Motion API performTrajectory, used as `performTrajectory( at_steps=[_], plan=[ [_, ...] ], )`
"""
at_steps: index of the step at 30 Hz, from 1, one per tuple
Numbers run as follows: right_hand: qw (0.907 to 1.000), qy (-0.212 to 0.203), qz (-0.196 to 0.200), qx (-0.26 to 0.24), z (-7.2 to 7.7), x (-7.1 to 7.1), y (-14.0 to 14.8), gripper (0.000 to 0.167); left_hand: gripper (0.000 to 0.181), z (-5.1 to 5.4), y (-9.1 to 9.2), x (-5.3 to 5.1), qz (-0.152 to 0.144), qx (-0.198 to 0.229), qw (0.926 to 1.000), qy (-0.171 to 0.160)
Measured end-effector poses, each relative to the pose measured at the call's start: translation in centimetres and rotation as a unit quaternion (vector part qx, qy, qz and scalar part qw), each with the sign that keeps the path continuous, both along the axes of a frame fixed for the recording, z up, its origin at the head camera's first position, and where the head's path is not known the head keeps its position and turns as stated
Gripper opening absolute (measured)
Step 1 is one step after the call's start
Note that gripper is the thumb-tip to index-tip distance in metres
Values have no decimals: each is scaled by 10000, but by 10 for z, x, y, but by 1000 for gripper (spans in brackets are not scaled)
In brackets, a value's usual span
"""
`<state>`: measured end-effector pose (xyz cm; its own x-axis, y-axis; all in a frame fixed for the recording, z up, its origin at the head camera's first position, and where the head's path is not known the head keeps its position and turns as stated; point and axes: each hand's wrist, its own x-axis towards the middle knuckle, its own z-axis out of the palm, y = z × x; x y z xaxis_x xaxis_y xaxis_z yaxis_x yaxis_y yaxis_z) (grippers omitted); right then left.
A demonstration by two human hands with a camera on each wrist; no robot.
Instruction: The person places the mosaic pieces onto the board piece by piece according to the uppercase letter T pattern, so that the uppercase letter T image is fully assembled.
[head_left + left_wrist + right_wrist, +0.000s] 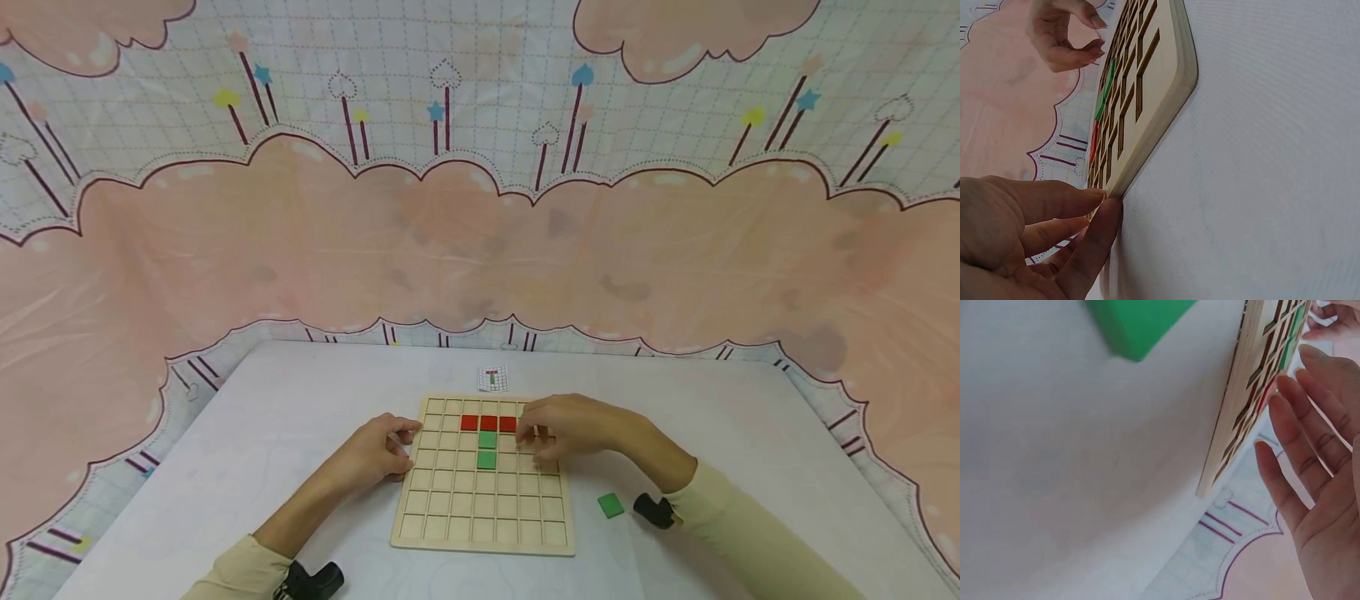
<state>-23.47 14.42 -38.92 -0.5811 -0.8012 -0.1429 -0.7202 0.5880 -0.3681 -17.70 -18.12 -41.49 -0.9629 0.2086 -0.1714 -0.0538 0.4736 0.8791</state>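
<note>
A wooden grid board lies on the table. Three red square tiles sit side by side in its second row. Below the middle one are two green square tiles, one under the other. My left hand touches the board's left edge, thumb and fingers spread along it; the left wrist view shows the fingertips against the edge. Over the upper right of the board hovers my right hand, its fingers loosely bent with nothing seen between them. It hides some cells there.
A loose green tile lies on the white table, right of the board. Behind the board is a small printed card with a red and green grid pattern. A patterned cloth stands behind the table.
</note>
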Motion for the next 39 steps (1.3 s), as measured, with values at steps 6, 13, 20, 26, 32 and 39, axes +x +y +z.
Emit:
performTrajectory(
  at_steps=[6, 13, 20, 26, 32, 39],
  plan=[
    [9997, -72, -227, 1, -1, 5, 14, 21, 54, 0, -1, 1, -19, -15, 10000, -3],
    [9996, 23, -261, -66, 0, 13, 30, 24, 54, -2, -1, 1, 13, 10, 10000, -16],
    [9992, -78, -398, -26, 0, 21, 44, 26, 55, -2, -2, 0, -78, 41, 10000, 20],
    [9982, -249, -540, 23, -3, 28, 51, 27, 55, -2, -4, 0, -167, 93, 9998, 30],
    [9976, -328, -608, -18, -5, 33, 57, 27, 55, -3, -5, 0, -240, 78, 9997, 77],
    [9977, -324, -587, -37, -5, 40, 65, 29, 54, -3, -5, 0, -188, 49, 9998, 74]
  ],
)
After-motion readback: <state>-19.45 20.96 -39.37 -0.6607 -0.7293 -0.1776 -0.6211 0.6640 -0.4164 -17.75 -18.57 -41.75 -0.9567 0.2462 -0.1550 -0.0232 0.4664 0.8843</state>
